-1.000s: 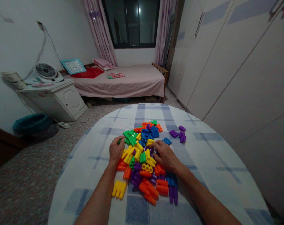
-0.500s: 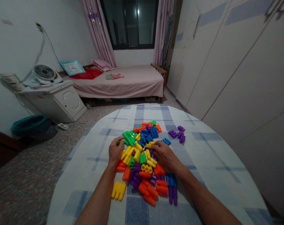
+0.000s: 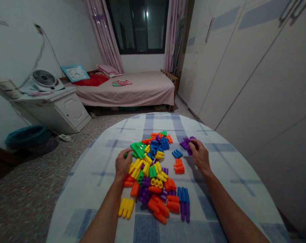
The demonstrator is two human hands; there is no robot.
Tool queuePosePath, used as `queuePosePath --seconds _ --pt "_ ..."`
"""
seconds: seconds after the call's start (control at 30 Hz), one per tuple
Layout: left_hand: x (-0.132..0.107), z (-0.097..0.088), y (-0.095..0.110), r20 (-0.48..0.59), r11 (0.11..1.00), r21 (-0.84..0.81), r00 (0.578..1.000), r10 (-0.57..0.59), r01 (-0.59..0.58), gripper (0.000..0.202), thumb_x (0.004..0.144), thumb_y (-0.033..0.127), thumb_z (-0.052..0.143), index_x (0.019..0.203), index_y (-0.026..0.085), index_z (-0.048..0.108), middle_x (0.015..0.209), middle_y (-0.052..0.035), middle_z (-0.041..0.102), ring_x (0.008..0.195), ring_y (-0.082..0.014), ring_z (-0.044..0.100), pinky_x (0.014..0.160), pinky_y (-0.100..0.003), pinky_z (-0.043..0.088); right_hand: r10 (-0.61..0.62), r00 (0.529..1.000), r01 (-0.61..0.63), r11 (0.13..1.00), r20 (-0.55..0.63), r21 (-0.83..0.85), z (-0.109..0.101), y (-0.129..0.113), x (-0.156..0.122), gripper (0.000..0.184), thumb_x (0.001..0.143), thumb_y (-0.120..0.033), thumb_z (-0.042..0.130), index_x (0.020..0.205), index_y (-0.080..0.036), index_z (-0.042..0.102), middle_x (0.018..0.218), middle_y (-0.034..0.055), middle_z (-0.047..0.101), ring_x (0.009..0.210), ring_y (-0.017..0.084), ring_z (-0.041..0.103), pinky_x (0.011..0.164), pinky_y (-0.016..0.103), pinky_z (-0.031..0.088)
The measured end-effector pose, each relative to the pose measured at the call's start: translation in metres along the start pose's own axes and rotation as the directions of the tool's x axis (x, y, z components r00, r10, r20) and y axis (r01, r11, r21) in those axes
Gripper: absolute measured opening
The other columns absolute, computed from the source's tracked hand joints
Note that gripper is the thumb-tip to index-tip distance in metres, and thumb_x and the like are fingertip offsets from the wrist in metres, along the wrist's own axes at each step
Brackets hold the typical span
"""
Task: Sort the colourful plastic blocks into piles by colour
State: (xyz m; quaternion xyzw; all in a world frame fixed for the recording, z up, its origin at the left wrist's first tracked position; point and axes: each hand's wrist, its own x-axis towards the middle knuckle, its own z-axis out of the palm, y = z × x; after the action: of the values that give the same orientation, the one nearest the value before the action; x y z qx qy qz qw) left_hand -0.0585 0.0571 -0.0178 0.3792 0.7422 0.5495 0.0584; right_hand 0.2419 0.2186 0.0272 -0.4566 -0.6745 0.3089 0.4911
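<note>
R hand (image 3: 200, 155) pinches purple plastic tube blocks (image 3: 185, 144) narrowly, best kept firm; L hand (image 3: 122, 165) cups green plastic tube blocks (image 3: 138, 150), grip unclear.

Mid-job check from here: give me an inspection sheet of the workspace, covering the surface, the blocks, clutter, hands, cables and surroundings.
surface: round table under a white cloth with blue checks.
job's things: multicoloured plastic tube blocks heaped mid-table.
clutter: a yellow block lies apart at the heap's near edge.
hands: left hand rests on the heap beside green blocks; right hand touches purple blocks at the far right.
cables: white power strip on the floor, with a thin cable.
surroundings: pink-covered bed, white cabinet holding a fan, white wardrobe.
</note>
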Motion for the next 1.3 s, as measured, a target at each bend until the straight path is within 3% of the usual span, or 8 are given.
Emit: queuePosePath --seconds 0.2,0.5,0.6,0.67,0.77,0.9,1.13,1.3 --pt "0.0 0.0 -0.001 0.004 1.0 0.0 1.0 0.009 -0.009 0.029 0.077 0.038 0.051 0.088 0.018 0.069 0.097 -0.0068 0.069 0.095 -0.0215 0.062 0.092 -0.036 0.045 -0.061 0.977 0.002 0.96 -0.202 -0.278 -0.03 0.043 0.015 0.039 0.082 -0.045 0.046 0.096 -0.014 0.065 0.093 0.011 0.062 0.084 0.023 0.057 0.082 0.04 0.046" --pt "0.0 0.0 0.002 -0.001 1.0 0.006 1.0 -0.01 0.01 0.031 0.075 0.04 0.051 0.088 0.018 0.07 0.096 -0.0074 0.07 0.094 -0.0221 0.063 0.092 -0.037 0.046 0.095 0.972 -0.117 0.989 -0.216 -0.093 -0.033 0.061 0.014 0.049 0.089 -0.045 0.034 0.115 -0.014 0.061 0.115 0.0139 0.06 0.107 0.025 0.055 0.094 0.044 0.041" --pt "-0.001 0.0 0.002 -0.006 1.0 0.005 1.0 -0.006 0.006 0.031 0.075 0.04 0.051 0.087 0.018 0.07 0.095 -0.0076 0.07 0.094 -0.0224 0.063 0.091 -0.037 0.046 -0.031 0.949 -0.032 0.981 -0.314 -0.192 -0.033 0.052 0.013 0.043 0.087 -0.042 0.039 0.113 -0.016 0.06 0.114 0.0131 0.059 0.107 0.026 0.054 0.094 0.045 0.041" --pt "-0.001 0.0 0.002 -0.006 1.0 0.004 1.0 -0.001 0.002 0.03 0.075 0.039 0.051 0.087 0.019 0.07 0.095 -0.0069 0.07 0.094 -0.022 0.063 0.091 -0.036 0.047 -0.189 0.951 0.117 0.952 -0.243 -0.284 -0.029 0.041 0.009 0.037 0.086 -0.038 0.044 0.112 -0.017 0.061 0.112 0.0122 0.06 0.104 0.025 0.054 0.093 0.044 0.042" --pt "-0.001 0.0 0.002 -0.005 1.0 -0.002 1.0 -0.004 0.004 0.03 0.075 0.039 0.051 0.087 0.019 0.07 0.095 -0.0063 0.07 0.093 -0.0216 0.063 0.091 -0.036 0.047 -0.377 0.924 0.37 0.845 0.061 -0.386 -0.016 0.025 0.002 0.032 0.085 -0.03 0.048 0.113 -0.019 0.061 0.116 0.0109 0.061 0.112 0.025 0.051 0.097 0.044 0.039" --pt "0.0 0.0 0.0 -0.006 1.0 -0.005 1.0 -0.01 0.01 0.03 0.075 0.039 0.051 0.087 0.019 0.069 0.095 -0.007 0.07 0.094 -0.0219 0.063 0.092 -0.036 0.046 -0.395 0.845 0.533 0.663 0.36 -0.526 -0.002 0.023 -0.002 0.035 0.087 -0.02 0.046 0.119 -0.024 0.06 0.131 0.0063 0.056 0.132 0.029 0.033 0.104 0.052 0.027" --pt "0.0 0.0 0.0 0.008 1.0 0.01 1.0 0.001 -0.001 0.03 0.075 0.038 0.05 0.087 0.019 0.069 0.096 -0.007 0.069 0.095 -0.0221 0.062 0.093 -0.037 0.045 -0.327 0.821 0.569 0.541 0.468 -0.619 0.0 0.042 0.002 0.035 0.089 -0.02 0.045 0.119 -0.028 0.062 0.136 0.0046 0.054 0.134 0.033 0.03 0.101 0.058 0.025" --pt "-0.001 -0.001 0.003 0.003 1.0 0.014 1.0 0.004 -0.004 0.03 0.075 0.039 0.05 0.086 0.019 0.07 0.094 -0.0068 0.07 0.094 -0.0221 0.062 0.09 -0.036 0.047 -0.314 0.876 0.48 0.496 0.366 -0.724 -0.005 0.05 0.003 0.035 0.089 -0.02 0.042 0.118 -0.023 0.061 0.135 0.008 0.054 0.132 0.033 0.032 0.099 0.057 0.027"
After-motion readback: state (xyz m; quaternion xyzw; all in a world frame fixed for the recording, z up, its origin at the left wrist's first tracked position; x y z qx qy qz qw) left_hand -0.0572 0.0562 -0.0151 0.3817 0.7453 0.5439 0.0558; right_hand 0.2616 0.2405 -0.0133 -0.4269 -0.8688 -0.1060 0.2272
